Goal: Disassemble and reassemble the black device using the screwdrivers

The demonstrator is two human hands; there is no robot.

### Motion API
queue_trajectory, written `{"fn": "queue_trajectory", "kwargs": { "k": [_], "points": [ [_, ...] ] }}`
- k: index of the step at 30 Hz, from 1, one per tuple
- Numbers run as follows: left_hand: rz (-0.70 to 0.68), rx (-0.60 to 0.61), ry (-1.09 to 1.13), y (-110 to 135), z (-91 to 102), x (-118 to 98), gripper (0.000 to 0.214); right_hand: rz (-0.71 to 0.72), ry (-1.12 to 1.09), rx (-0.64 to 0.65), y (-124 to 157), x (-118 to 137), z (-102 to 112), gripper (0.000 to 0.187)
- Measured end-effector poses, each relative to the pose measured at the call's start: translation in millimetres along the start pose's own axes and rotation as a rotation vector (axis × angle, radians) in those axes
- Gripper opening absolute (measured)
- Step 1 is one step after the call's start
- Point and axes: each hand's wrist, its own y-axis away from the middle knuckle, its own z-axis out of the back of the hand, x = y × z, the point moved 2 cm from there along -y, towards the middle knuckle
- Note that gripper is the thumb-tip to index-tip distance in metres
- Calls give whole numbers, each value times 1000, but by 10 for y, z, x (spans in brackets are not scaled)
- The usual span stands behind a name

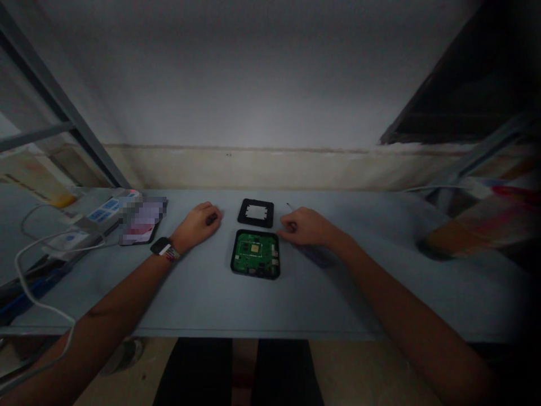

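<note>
A shallow black box (234, 254) with a green circuit board (249, 256) inside lies open on the table. Just behind it is a separate black square cover (270, 214) with a pale panel in its middle. My left hand (196, 226) rests on the table left of these parts, fingers curled, no object visible in it. My right hand (307, 225) is curled beside the box's right edge, its fingertips near the rim; what they hold, if anything, is hidden. A thin rod's tip (288, 204) shows behind this hand, and a dark, blurred long object (315, 256) lies beneath it.
To the left are a phone (143, 220), a white power strip (112, 208) and loose white cables (31, 282). A container with orange contents (448, 234) stands at the right. The wall (253, 169) borders the table's back; metal posts (91, 146) rise at the sides.
</note>
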Motion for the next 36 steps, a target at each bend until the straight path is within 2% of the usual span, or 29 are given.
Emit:
{"fn": "queue_trajectory", "kwargs": {
  "k": [6, 12, 21, 36],
  "points": [
    [-9, 9, 5, 5, 6, -9, 15, -7, 54, 11, 10, -67, -17, 34],
    [-21, 17, -11, 3, 18, -21, 23, -88, 97, -22, 10, -227, 18, 33],
    [-24, 15, 8, 9, 19, -9, 22, -163, 123, -61, -16, -343, -43, 25],
    [-19, 23, 9, 3, 38, -31, 24, -154, 177, -29, -46, -260, -115, 23]
  ]
}}
